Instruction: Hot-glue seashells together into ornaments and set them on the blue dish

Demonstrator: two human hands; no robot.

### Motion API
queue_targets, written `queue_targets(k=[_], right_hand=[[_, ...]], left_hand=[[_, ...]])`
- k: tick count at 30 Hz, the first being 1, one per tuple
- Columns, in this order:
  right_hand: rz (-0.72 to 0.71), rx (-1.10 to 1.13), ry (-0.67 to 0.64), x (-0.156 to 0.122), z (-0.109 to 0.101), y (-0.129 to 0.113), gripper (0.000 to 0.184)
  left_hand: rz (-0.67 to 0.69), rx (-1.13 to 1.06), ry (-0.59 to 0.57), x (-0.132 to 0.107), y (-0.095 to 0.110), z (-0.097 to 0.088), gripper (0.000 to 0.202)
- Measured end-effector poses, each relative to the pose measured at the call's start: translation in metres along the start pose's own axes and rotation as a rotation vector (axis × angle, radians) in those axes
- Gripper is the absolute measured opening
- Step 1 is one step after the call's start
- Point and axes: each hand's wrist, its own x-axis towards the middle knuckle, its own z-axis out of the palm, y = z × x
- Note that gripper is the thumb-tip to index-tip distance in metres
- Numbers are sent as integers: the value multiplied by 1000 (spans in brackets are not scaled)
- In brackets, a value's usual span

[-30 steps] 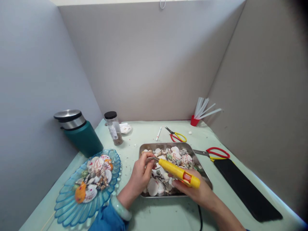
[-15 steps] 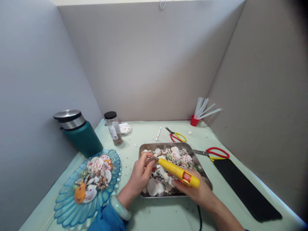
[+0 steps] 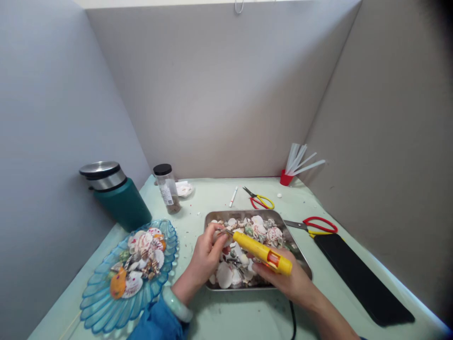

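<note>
My right hand (image 3: 288, 278) grips a yellow glue gun (image 3: 261, 251) whose metal tip points left. That tip meets a small shell (image 3: 220, 233) pinched in the fingers of my left hand (image 3: 205, 259). Both hands hover over a metal tray (image 3: 303, 257) filled with several seashells. The glue gun's black cord (image 3: 293, 321) runs down toward me. A pale green bangle sits on my left wrist.
A blue glass plate (image 3: 97, 302) with decorated shells lies at the left. Behind it stand a teal flask (image 3: 118, 196) and a black-capped jar (image 3: 167, 189). Two red-and-yellow scissors (image 3: 320, 225), a red cup of glue sticks (image 3: 287, 177) and a black phone (image 3: 361, 281) lie right.
My left hand's fingers shifted slightly around the shell at the glue gun's tip. The glue gun barely moved.
</note>
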Motion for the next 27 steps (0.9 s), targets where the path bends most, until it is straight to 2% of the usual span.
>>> queue_targets(k=[7, 20, 27], right_hand=[[19, 8, -52, 0, -1, -1, 25], [72, -15, -79, -1, -1, -3, 30], [64, -18, -88, 0, -1, -4, 27]], left_hand=[[-12, 6, -25, 1, 1, 0, 16], [-29, -48, -33, 2, 1, 1, 17], [-35, -71, -19, 3, 1, 1, 18]])
